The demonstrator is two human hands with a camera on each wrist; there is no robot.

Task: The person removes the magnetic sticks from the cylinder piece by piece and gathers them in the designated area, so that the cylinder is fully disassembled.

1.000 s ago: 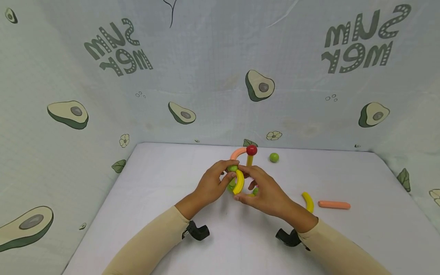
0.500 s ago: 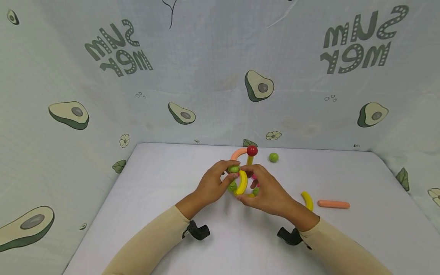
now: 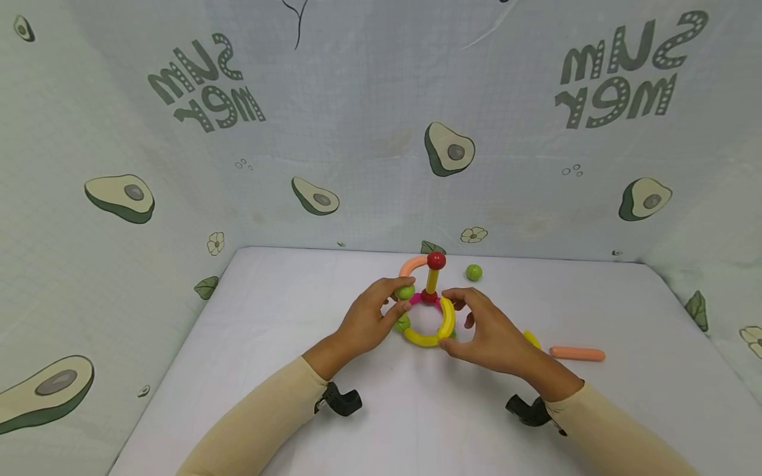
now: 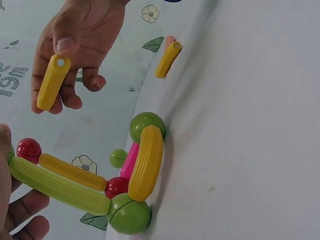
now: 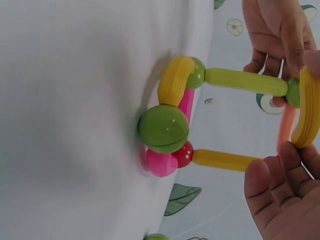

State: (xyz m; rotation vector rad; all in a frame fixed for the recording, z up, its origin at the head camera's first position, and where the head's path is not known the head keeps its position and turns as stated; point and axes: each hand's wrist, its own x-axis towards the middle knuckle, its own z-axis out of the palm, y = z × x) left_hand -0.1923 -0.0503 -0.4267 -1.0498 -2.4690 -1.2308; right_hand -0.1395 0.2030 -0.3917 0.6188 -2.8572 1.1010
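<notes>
My left hand pinches the upper green ball of a small toy frame of balls and rods on the table. Between thumb and fingers, my right hand holds a loose yellow curved rod by its two ends, apart from that ball. A silvery dot shows on the rod's end in the left wrist view. The frame has a base ring with a yellow curved rod and pink pieces. A light green upright and a yellow upright rise from it. A peach curved rod meets the top red ball.
A loose green ball lies behind the frame. To the right are a peach straight rod and another yellow curved rod, partly behind my right wrist. A printed cloth hangs along the table's back edge.
My right hand has moved right with the yellow curved rod, away from the upper green ball, uncovering the yellow upright and base ring. The left hand stays in place on the ball.
</notes>
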